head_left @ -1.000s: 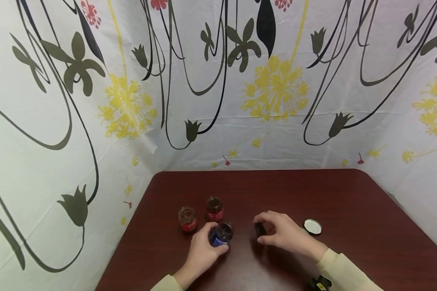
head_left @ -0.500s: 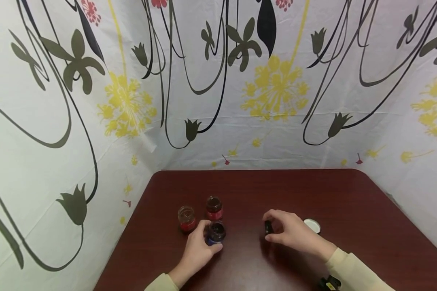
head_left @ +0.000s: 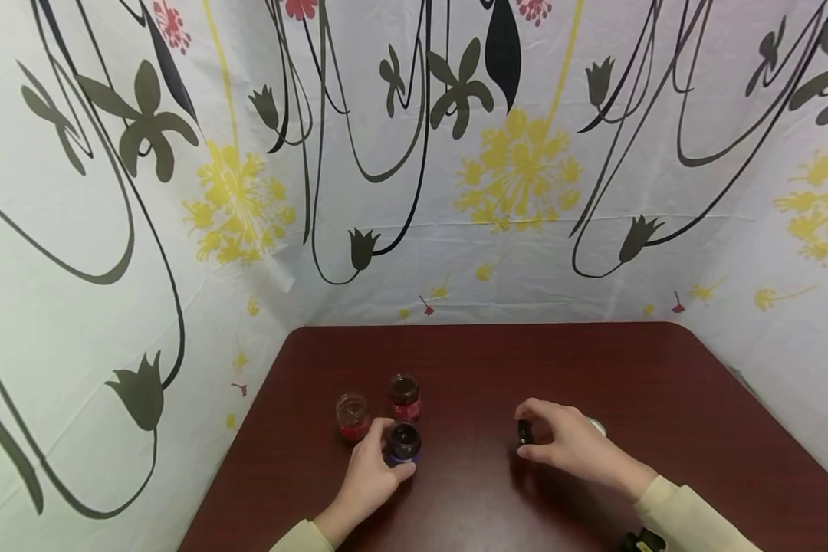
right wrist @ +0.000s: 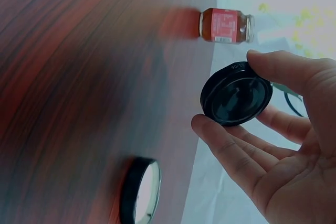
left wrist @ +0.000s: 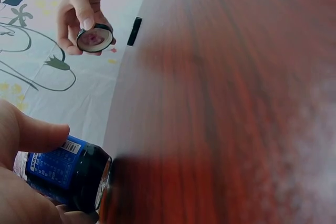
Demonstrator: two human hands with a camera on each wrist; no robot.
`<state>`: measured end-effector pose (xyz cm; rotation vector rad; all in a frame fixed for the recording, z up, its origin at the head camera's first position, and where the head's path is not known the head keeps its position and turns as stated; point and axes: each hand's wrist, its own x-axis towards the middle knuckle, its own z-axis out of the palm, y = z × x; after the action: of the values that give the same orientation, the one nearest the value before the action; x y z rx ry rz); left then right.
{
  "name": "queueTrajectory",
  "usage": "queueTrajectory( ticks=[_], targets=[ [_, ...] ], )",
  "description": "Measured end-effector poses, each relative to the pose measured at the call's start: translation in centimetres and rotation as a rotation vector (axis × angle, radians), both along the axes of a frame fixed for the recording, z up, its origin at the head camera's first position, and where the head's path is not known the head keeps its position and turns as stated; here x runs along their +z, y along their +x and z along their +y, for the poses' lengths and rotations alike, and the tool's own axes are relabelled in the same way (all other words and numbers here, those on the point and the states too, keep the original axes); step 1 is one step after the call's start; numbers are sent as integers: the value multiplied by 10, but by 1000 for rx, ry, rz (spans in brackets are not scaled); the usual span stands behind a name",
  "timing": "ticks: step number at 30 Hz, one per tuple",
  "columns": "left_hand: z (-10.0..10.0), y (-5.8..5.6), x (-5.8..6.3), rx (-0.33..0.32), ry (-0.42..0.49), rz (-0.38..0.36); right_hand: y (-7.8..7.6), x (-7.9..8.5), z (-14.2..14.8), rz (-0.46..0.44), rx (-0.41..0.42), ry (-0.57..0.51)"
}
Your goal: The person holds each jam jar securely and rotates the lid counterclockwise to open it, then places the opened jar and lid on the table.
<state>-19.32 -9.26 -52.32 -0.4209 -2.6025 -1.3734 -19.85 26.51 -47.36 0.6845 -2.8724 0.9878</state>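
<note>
My left hand [head_left: 367,477] grips a glass jar [head_left: 404,439] of dark contents, its mouth uncovered. The left wrist view shows its blue label [left wrist: 55,165] under my thumb and its base right at the tabletop. Over to the right, my right hand [head_left: 574,440] pinches a black lid [head_left: 524,432] by its edge, held on its side above the table. The lid's pale inner face, stained purplish, appears in the left wrist view; its black top faces the right wrist camera. A second lid [right wrist: 140,191], white inside, lies beyond the right hand, partly hidden in the head view.
Two uncovered jars with red labels stand behind the left hand: one jar [head_left: 353,418] at the left, the other jar [head_left: 405,397] farther back. A dark red wooden table [head_left: 524,360] meets a flower-printed cloth [head_left: 400,192]. A black object [head_left: 645,540] sits by the right sleeve.
My left hand has shifted left with the blue-labelled jar, closer to the red-labelled ones. My right hand has drawn away to the right with the black lid, now covering more of the lid on the table.
</note>
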Motion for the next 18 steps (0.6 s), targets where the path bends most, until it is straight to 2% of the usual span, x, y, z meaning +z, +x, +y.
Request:
queueTrajectory(
  ticks=[7,18],
  targets=[
    [-3,-2,-2,-1,0,-10,2,2,14,-39,-8,-56],
    [-7,-3,-2,-18,14,-20,7,4,32,-19,-77,-6]
  ],
)
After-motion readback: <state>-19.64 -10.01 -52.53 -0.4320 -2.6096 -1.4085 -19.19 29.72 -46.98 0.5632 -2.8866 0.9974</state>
